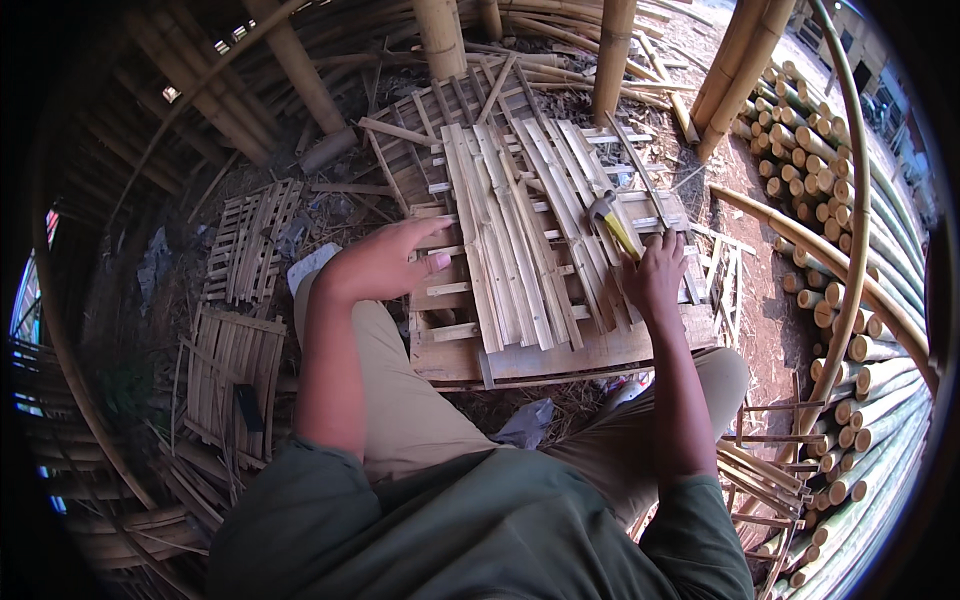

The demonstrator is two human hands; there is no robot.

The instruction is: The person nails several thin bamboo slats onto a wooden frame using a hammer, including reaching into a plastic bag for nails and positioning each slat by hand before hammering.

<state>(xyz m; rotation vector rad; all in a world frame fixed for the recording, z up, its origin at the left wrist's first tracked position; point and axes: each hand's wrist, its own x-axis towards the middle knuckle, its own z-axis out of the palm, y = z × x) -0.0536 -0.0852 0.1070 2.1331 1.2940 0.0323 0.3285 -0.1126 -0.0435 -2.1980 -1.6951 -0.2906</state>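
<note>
A panel of split bamboo slats (497, 235) lies in front of me, its long strips resting across several short crosspieces. My left hand (392, 258) is at the panel's left side, fingers stretched out and thumb apart, with nothing in it. On the right, my right hand (656, 272) has its fingers closed round the lower end of a hammer (620, 232) with a yellow handle. The hammer's head points away from me and is over the slats. Part of the handle is hidden by my fingers. A loose thin strip (640, 170) slants across the panel's far right.
Beneath the panel is a low wooden board (560, 362), close to my knees. Smaller slatted panels (250, 240) lie on the ground at the left. Bamboo posts (440, 40) rise behind the work. Cut bamboo poles (855, 400) are stacked along the right.
</note>
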